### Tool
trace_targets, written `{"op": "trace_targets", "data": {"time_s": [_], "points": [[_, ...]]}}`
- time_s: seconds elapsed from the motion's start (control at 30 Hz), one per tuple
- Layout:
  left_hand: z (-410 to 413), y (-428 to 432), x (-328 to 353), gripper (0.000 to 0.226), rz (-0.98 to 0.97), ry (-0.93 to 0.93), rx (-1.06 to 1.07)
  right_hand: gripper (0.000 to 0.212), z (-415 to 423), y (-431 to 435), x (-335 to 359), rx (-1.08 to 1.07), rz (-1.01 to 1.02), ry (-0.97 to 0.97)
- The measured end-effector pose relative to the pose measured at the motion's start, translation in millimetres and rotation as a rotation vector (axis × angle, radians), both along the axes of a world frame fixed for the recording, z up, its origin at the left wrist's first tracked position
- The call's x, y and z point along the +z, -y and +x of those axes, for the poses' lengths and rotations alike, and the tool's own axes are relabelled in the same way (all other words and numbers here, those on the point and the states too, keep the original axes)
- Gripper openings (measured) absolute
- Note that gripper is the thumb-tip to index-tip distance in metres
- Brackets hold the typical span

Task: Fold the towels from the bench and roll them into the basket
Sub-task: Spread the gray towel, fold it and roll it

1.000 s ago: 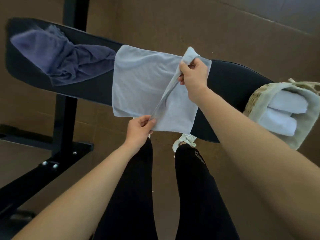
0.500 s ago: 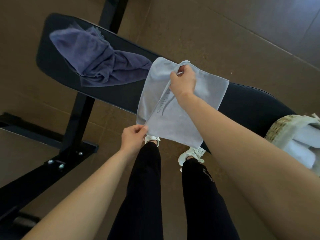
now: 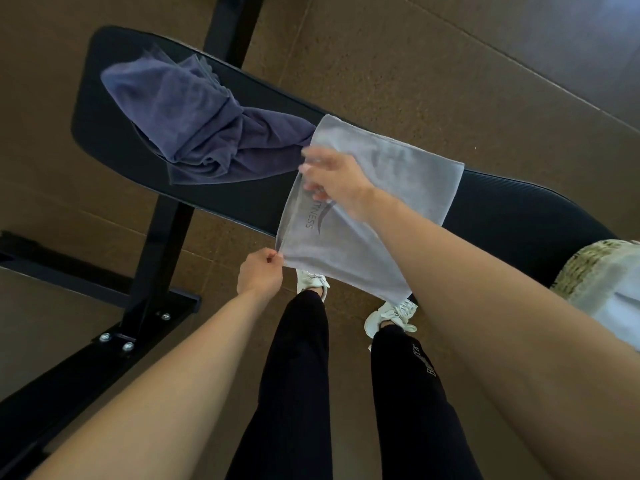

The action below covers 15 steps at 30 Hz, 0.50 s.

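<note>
Light, limp grey towel (image 3: 398,168) folded across worktop (image 3: 221,202), near edge overhanging; left grip (image 3: 261,271) pinches its near corner, right grip (image 3: 332,178) blurred, can't tell; hold by corners.

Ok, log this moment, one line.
grey towel: folded over on bench | left hand: pinches near corner | right hand: at far corner, blurred | purple towel: crumpled

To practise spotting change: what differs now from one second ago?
The right hand carried a far corner of the light grey towel leftward, folding it in half; its grip is now blurred. The left hand still pinches the near corner; the dark towel stayed crumpled.
</note>
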<state>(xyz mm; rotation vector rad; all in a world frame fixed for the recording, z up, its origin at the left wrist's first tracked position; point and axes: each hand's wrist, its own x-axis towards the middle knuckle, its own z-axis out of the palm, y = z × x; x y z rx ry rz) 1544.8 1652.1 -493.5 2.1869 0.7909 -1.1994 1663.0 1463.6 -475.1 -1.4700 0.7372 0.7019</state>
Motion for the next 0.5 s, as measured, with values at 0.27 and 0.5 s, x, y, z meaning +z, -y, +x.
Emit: {"op": "trace_targets", "data": {"time_s": [0.27,0.5], "points": [[33,19,8,0.006,0.001,0.503,-0.221,0.031,-75,67,-9,0.026,-0.622,0.077],[71,53,-10,0.033,-0.036,0.463,-0.276,0.076,-151,124,-25,0.524,-0.902,0.087]]}}
